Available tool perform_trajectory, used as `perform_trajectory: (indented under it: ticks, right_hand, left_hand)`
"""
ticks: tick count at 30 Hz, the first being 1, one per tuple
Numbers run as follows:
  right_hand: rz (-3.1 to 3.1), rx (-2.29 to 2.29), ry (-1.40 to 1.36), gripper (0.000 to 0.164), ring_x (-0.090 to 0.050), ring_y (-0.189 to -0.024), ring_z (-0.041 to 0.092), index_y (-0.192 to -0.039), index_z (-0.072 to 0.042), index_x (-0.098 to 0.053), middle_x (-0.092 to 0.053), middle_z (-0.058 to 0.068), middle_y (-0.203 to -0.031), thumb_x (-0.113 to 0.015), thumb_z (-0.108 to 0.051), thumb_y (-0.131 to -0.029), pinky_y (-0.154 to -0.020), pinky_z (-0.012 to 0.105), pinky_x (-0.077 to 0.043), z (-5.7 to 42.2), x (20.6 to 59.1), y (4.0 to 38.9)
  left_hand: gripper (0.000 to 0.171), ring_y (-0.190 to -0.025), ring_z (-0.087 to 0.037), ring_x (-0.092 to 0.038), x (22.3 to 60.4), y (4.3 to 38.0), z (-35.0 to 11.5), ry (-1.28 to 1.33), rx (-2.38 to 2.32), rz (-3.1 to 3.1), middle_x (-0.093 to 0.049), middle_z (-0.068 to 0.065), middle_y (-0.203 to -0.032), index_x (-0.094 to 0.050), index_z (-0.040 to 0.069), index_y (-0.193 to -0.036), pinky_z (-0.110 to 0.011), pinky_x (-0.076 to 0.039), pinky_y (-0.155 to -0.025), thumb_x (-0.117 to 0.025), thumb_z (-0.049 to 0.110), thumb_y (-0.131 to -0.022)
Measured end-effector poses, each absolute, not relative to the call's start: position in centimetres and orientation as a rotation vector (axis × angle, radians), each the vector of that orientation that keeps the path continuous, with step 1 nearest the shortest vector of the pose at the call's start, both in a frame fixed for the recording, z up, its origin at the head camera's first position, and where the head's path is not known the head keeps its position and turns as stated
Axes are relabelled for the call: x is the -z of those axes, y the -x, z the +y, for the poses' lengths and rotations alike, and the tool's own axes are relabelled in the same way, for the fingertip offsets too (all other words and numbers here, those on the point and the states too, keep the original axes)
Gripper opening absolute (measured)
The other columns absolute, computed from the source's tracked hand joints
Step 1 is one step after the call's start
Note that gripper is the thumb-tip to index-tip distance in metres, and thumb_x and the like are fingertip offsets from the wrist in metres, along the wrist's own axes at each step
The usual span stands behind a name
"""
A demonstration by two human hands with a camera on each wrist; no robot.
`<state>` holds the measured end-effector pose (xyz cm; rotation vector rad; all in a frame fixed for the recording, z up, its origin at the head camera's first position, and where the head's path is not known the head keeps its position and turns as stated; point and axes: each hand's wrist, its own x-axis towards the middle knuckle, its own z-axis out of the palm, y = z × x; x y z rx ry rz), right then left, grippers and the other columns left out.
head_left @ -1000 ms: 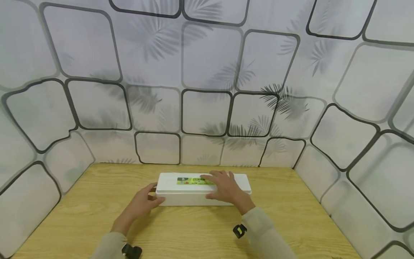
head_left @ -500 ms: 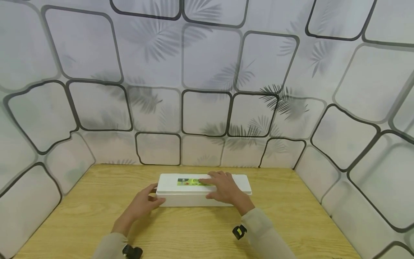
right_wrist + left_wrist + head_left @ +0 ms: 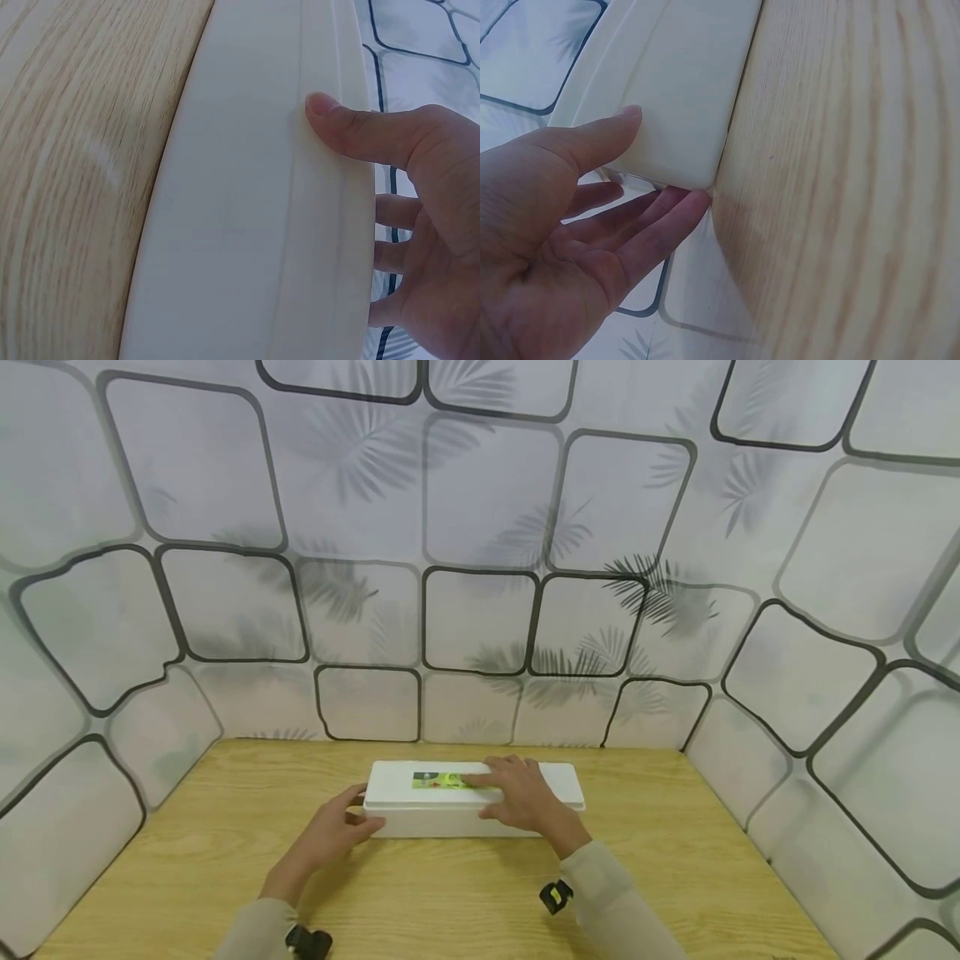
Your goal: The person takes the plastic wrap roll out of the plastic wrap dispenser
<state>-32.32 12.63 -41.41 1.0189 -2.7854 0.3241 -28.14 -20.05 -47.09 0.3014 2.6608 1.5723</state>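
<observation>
A long white lidded box [image 3: 435,825] sits on the wooden table, its lid [image 3: 393,787] lying flat on top. A green and yellow label [image 3: 435,781] on the lid is partly covered by fingers. My left hand [image 3: 330,831] grips the box's left end, thumb on the front wall and fingers at the end near the bottom corner, as the left wrist view shows. My right hand [image 3: 522,797] spans the lid right of centre. Its thumb [image 3: 330,120] hooks over the front edge of the lid, and the other fingers reach across the top.
The wood-grain tabletop [image 3: 450,902] surrounds the box. A pale patterned cloth wall [image 3: 480,618] with dark outlines and leaf prints encloses the back and both sides. Small black devices are worn at the left wrist [image 3: 307,942] and right wrist [image 3: 556,896].
The right index finger has shifted slightly left along the label since a second ago. Otherwise the box, the lid and both hands stay in place.
</observation>
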Motion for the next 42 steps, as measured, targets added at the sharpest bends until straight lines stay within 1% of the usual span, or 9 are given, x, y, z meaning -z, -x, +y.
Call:
perform_trajectory:
  ticks: [18,30,36,42]
  right_hand:
    - [-2.785,-0.272,-1.039,0.054,-0.057,-0.129,0.046,-0.138,-0.032,-0.067,-0.056,0.018,-0.151,-0.084,-0.034,-0.086,-0.101,0.071,-0.043,12.54,41.23,32.65]
    - [-2.748,-0.168,-1.052,0.055,-0.060,-0.126,0.044,-0.138,-0.033,-0.067,-0.059,0.017,-0.148,-0.083,-0.035,-0.086,-0.095,0.067,-0.050,12.47,41.37,32.41]
    - [-2.720,-0.092,-1.058,0.055,-0.061,-0.125,0.042,-0.139,-0.036,-0.066,-0.060,0.017,-0.147,-0.082,-0.037,-0.087,-0.094,0.065,-0.051,12.52,41.41,32.34]
    - [-2.716,-0.062,-1.067,0.057,-0.061,-0.123,0.040,-0.142,-0.035,-0.064,-0.061,0.016,-0.145,-0.082,-0.036,-0.088,-0.093,0.063,-0.052,12.43,41.45,32.50]
  left_hand:
    - [0.068,-0.106,-0.034,-0.071,46.87,28.19,-19.89,-0.295,-1.554,2.674,-0.059,-0.032,-0.137,-0.043,-0.004,-0.151,-0.038,-0.062,-0.079,-0.075,0.019,-0.096]
    - [0.066,-0.103,-0.031,-0.071,46.72,27.98,-19.70,-0.287,-1.533,2.696,-0.061,-0.031,-0.134,-0.045,-0.004,-0.150,-0.035,-0.060,-0.074,-0.075,0.018,-0.096]
    - [0.065,-0.102,-0.030,-0.071,46.85,28.01,-19.66,-0.272,-1.512,2.713,-0.062,-0.030,-0.134,-0.046,-0.003,-0.150,-0.034,-0.059,-0.073,-0.075,0.020,-0.096]
    - [0.066,-0.102,-0.029,-0.071,46.77,27.97,-19.71,-0.274,-1.501,2.719,-0.062,-0.030,-0.134,-0.045,-0.003,-0.150,-0.033,-0.059,-0.071,-0.075,0.020,-0.096]
